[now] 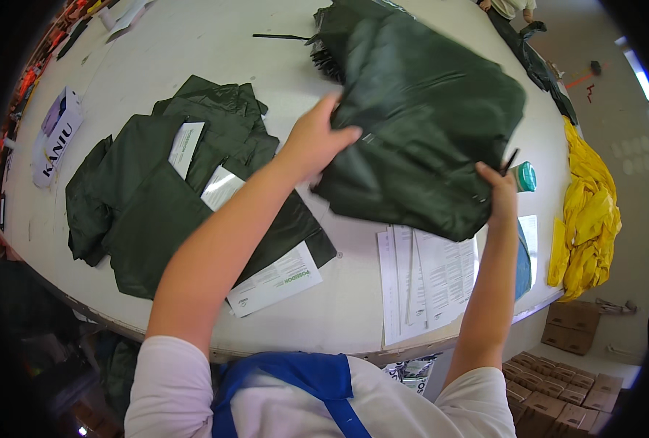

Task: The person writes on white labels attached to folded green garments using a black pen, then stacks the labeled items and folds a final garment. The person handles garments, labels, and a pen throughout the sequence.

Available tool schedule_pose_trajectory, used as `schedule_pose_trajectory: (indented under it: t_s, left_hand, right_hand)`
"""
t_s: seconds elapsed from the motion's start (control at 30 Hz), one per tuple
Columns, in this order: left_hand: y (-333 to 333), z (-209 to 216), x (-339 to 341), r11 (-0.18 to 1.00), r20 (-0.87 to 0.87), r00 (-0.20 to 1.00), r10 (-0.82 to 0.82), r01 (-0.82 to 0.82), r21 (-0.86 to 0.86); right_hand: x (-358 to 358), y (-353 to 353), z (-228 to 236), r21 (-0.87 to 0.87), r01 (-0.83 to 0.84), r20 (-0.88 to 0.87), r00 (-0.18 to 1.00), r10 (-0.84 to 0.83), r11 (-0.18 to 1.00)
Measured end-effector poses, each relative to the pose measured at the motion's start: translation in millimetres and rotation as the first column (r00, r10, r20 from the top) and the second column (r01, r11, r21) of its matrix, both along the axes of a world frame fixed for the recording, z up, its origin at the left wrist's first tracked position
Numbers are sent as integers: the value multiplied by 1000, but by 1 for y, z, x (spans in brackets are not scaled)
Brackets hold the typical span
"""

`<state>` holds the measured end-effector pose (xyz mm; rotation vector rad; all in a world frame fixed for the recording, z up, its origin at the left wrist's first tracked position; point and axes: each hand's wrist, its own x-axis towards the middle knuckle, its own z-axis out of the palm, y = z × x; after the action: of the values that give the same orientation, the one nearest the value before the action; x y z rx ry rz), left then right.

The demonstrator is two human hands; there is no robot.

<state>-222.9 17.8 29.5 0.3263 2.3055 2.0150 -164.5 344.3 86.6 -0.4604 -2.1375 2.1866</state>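
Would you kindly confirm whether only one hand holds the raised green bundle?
No, the left hand and right hand both grip the green bundle.

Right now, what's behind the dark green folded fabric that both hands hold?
Past the near edge of the green fabric, printed white sheets show; past its far edge, part of a dark green pile. What lies behind its middle is covered.

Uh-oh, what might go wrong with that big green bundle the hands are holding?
The dark green fabric bundle, gripped by the left hand and right hand, might brush the loose printed sheets on the table and scatter them. The right hand could also bump the green cylindrical item close beside it.
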Motion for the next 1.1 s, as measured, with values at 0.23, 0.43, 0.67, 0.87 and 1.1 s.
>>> schedule_pose_trajectory:
  t_s: [0.23,0.43,0.67,0.87,1.1]
  left_hand:
    - [38,30,-29,992,-416,909,1,-52,-113]
    - [-47,-32,102,949,-37,995,-94,78,-307]
    - [-211,-40,231,521,-383,749,541,-656,-546]
    - [-334,-134,301,281,50,289,956,-853,-439]
    - [-333,-126,298,490,346,381,857,-811,-321]
  right_hand:
    - [-44,83,-57,-254,340,191,936,-297,906]
    - [-36,66,-82,96,431,186,878,-442,897]
    - [27,-51,-108,559,210,-130,978,-165,802]
    - [4,-264,-143,652,-333,18,905,425,681]
    - [-7,-354,-138,740,-634,415,694,589,226]
